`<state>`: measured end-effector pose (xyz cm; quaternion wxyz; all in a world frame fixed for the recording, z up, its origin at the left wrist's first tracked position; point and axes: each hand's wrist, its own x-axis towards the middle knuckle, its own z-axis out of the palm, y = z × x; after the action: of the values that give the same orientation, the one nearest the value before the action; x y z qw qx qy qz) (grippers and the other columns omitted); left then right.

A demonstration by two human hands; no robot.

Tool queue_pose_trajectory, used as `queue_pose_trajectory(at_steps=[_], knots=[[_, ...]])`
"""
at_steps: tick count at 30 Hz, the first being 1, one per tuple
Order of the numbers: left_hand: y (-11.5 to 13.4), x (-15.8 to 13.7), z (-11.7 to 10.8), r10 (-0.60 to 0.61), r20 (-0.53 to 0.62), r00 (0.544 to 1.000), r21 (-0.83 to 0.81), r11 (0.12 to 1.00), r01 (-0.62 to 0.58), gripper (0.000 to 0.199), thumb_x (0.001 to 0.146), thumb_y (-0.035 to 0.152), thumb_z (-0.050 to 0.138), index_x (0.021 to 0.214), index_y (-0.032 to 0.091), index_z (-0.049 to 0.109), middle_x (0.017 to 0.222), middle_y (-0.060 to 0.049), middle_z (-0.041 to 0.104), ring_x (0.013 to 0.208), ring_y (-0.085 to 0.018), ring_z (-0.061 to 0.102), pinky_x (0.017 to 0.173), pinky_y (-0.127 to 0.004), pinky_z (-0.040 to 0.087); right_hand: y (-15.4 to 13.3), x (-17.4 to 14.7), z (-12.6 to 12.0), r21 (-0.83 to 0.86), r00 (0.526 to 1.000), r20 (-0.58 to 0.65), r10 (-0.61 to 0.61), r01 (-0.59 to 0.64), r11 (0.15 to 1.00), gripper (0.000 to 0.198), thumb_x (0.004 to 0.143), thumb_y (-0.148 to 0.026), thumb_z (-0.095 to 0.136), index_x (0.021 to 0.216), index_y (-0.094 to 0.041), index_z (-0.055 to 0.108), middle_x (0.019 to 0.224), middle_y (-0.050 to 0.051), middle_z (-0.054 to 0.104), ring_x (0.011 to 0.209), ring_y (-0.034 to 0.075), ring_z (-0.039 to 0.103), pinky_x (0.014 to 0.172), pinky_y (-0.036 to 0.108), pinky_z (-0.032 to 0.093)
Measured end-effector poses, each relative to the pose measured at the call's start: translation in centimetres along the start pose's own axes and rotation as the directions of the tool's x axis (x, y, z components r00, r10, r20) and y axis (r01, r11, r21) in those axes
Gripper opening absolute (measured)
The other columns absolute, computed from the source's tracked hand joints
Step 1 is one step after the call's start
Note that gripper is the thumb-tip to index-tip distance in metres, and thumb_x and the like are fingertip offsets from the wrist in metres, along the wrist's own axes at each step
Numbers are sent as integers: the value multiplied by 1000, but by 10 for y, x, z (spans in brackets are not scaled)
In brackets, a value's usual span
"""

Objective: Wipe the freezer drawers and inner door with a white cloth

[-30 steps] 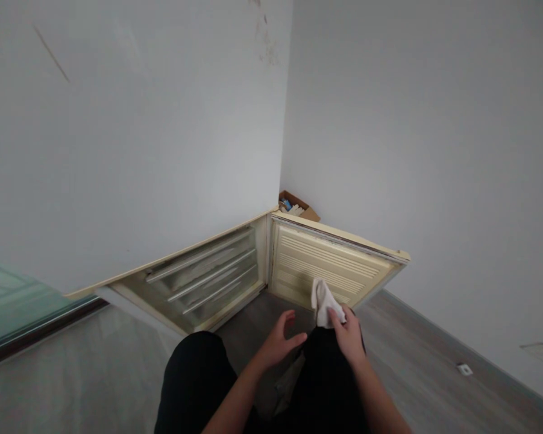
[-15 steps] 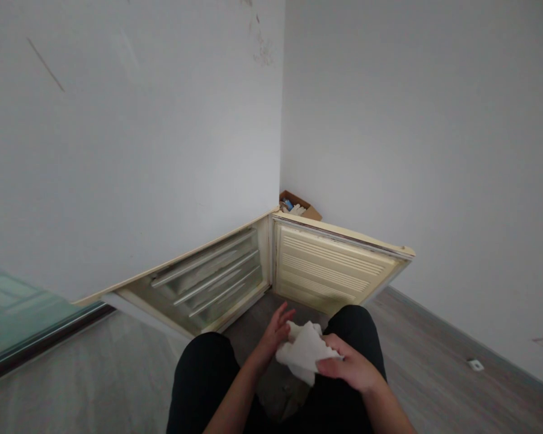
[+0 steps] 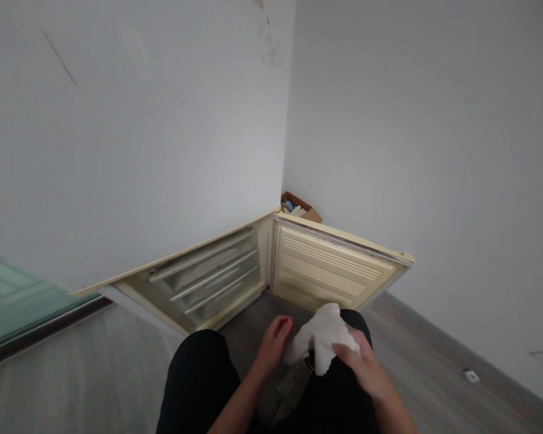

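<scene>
A crumpled white cloth (image 3: 328, 331) hangs between my knees, gripped along its right side by my right hand (image 3: 361, 361). My thumb and fingers pinch the fabric there. Just left of the cloth is my left hand (image 3: 275, 340), its fingers curled in towards the thumb with nothing visible in them. Whether it touches the cloth's left edge I cannot tell. Beyond my hands stands a low cream door (image 3: 328, 259), swung out from a compartment (image 3: 212, 274) with several pale horizontal bars inside, like a freezer.
A cardboard box (image 3: 314, 215) with mixed items sits in the corner behind the door. A large pale panel (image 3: 163, 132) rises above the compartment. White wall (image 3: 425, 150) is on the right. A small white object (image 3: 470, 376) lies on the grey wood-look floor (image 3: 416, 355).
My right hand has raised the cloth slightly and shifted it right. My left hand's fingers, spread before, have curled in. The view has tilted a little.
</scene>
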<state>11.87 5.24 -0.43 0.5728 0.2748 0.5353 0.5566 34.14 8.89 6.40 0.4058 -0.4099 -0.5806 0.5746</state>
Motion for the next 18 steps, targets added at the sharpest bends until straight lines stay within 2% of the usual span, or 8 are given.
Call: queue_pose_trajectory(at_steps=[2,3,5,6,9,13,16,18], knots=[[11,-6,14,14,62,998,-154,988,-5,64,76,76,73,105,19,70,104,-7,71,103,-24,63,88,-31,48,-23,0,13,-182,950,273,-153,207,961,32,86,-48,74,105,-22,73,129,11,68,120,29,64,103,42,52],[17,-10,20,-31,147,989,-281,957,72,65,75,77,74,100,17,70,98,-7,71,95,-23,65,83,-30,49,-35,1,22,-201,883,429,-191,300,933,28,92,-47,67,104,-22,73,133,12,66,126,28,61,107,42,50],[28,-17,30,-126,333,934,-503,815,289,64,75,77,75,89,15,70,82,-5,69,81,-21,67,78,-30,52,-53,3,41,-207,794,563,-228,403,892,29,102,-42,50,110,-24,72,138,11,62,133,25,56,113,41,46],[31,-20,33,-135,397,908,-579,731,361,62,76,76,74,88,15,70,80,-5,68,80,-20,68,80,-30,53,-57,4,49,-234,790,566,-234,426,874,30,105,-38,45,116,-25,71,140,10,60,135,23,54,115,40,45],[37,-26,35,-72,442,894,-663,645,379,62,84,70,70,108,13,72,102,-10,74,105,-26,70,100,-35,52,-37,7,64,-407,875,409,-259,429,806,31,101,-26,49,127,-26,65,143,11,55,140,24,48,121,45,39],[34,-28,33,78,301,950,-543,833,104,80,86,76,63,141,18,60,142,-15,62,138,-33,54,120,-43,39,25,11,66,-485,949,52,-311,296,823,54,85,-24,67,138,-20,59,155,17,44,147,33,41,124,54,34],[33,-28,31,250,283,926,-267,948,-174,109,74,71,80,160,23,35,164,-14,39,150,-35,39,125,-46,31,58,11,68,-254,984,-70,-163,140,957,71,81,-35,73,147,-21,51,156,17,46,140,31,51,121,50,40],[34,-29,30,251,318,914,15,963,-269,125,64,51,94,163,22,23,168,-15,31,152,-36,35,126,-46,29,68,9,73,-28,998,-61,-27,25,999,69,78,-43,74,141,-21,57,143,17,59,127,30,63,115,48,47]])
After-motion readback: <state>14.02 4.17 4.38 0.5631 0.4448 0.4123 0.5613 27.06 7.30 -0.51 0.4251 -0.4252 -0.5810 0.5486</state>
